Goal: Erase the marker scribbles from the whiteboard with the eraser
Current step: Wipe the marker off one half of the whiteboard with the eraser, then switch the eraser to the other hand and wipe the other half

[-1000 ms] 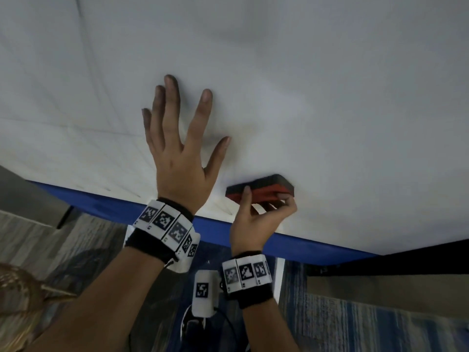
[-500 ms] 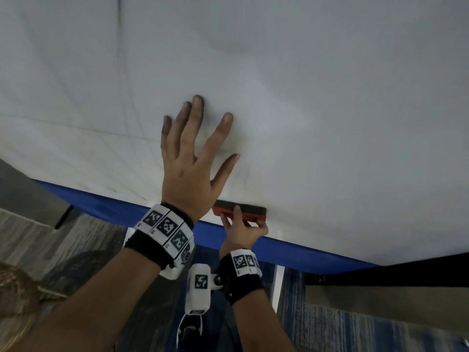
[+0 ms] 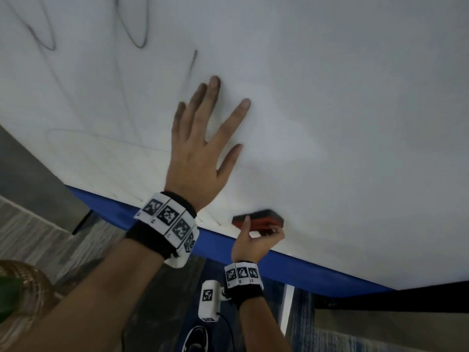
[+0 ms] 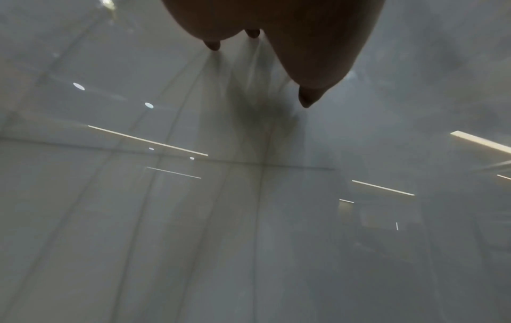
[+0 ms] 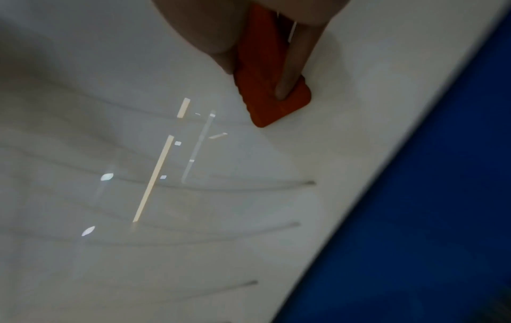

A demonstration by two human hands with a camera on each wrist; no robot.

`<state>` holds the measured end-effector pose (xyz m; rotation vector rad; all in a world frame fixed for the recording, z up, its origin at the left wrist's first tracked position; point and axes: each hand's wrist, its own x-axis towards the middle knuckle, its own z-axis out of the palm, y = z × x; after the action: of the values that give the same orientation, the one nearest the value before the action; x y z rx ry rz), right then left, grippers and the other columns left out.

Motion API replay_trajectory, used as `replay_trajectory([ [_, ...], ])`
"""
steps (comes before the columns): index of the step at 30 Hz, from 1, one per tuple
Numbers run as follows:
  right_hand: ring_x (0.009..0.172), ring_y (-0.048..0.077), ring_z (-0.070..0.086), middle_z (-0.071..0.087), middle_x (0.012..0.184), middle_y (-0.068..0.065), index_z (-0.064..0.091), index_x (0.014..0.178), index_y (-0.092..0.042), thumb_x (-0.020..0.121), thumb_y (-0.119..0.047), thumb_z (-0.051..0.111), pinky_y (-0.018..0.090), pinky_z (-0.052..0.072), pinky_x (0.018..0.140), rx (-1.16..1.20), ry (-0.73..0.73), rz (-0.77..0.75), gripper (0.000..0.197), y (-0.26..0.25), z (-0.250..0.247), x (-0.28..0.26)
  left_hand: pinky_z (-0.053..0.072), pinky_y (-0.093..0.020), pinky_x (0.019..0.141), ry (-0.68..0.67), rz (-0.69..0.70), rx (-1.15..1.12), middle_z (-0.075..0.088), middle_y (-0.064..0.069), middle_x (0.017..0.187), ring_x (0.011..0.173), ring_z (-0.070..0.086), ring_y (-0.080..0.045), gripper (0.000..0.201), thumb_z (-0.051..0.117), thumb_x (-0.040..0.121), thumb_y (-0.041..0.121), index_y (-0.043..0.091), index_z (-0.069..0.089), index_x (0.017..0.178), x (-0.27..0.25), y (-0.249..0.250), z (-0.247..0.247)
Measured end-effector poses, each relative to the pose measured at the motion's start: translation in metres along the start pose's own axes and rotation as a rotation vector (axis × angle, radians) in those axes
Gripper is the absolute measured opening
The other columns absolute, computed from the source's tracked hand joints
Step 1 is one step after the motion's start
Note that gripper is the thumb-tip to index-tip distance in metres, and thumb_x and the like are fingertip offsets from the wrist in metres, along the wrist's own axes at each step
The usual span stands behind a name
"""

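The whiteboard (image 3: 342,123) fills the upper part of the head view, with a blue bottom frame (image 3: 304,270). Dark marker scribbles (image 3: 137,39) run across its upper left, and faint grey lines (image 5: 249,188) show in the right wrist view. My left hand (image 3: 203,153) lies flat on the board with fingers spread; its fingertips (image 4: 306,98) touch the surface. My right hand (image 3: 256,240) grips the red and black eraser (image 3: 258,218) against the board just above the blue frame. A finger presses along the eraser (image 5: 265,87) in the right wrist view.
Below the board lies a grey and blue carpeted floor (image 3: 355,336). A wicker basket (image 3: 22,288) sits at the lower left. A grey panel (image 3: 22,168) stands left of the board. A dark shoe (image 3: 195,339) shows at the bottom.
The eraser has slid right along the board's bottom edge after dipping down to it. The head view has tilted up, bringing the dark scribbles at upper left into view.
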<state>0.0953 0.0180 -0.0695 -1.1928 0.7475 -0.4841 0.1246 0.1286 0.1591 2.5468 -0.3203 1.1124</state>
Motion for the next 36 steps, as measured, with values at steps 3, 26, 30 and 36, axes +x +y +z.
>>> replay_trajectory([
  [3,0.107,0.034,0.056,0.046,0.123,0.010,0.033,0.120,-0.012,0.088,0.013,0.068,0.058,0.054,0.093,0.033,0.061,0.267,0.054,0.019,0.001,0.010,0.025,-0.058,0.120,-0.036,0.004,-0.007,0.023,-0.019,0.165,0.155,0.022,-0.034,0.056,0.059,0.102,0.032,0.022,0.042,0.154,-0.003,-0.002,0.003],
  [26,0.114,0.022,0.054,0.069,0.113,-0.007,0.065,0.125,-0.019,0.069,-0.004,0.082,0.046,0.030,0.116,-0.568,-0.368,-1.765,0.060,-0.460,0.128,-0.087,0.036,-0.032,0.117,0.342,0.015,-0.299,0.047,-0.005,0.146,0.136,0.045,-0.019,0.055,0.061,0.095,0.020,0.015,0.044,0.148,0.154,-0.015,-0.157],
  [30,0.115,0.021,0.057,0.070,0.110,-0.011,0.056,0.136,-0.025,0.072,-0.014,0.081,0.047,0.031,0.114,-0.636,-0.372,-1.860,0.069,-0.560,0.156,-0.110,0.037,-0.041,0.117,0.356,0.193,-0.254,0.041,-0.004,0.155,0.142,0.042,-0.020,0.047,0.067,0.096,0.019,0.019,0.056,0.141,0.231,-0.005,-0.186],
  [36,0.128,0.022,0.050,0.060,0.130,-0.005,0.057,0.135,-0.027,0.071,-0.012,0.070,0.042,0.032,0.112,-0.668,-0.484,-1.890,0.067,-0.662,0.163,-0.139,0.043,-0.047,0.108,0.550,0.300,-0.090,0.055,-0.013,0.142,0.131,0.051,-0.033,0.031,0.071,0.093,0.027,0.015,0.066,0.121,0.325,-0.006,-0.231],
])
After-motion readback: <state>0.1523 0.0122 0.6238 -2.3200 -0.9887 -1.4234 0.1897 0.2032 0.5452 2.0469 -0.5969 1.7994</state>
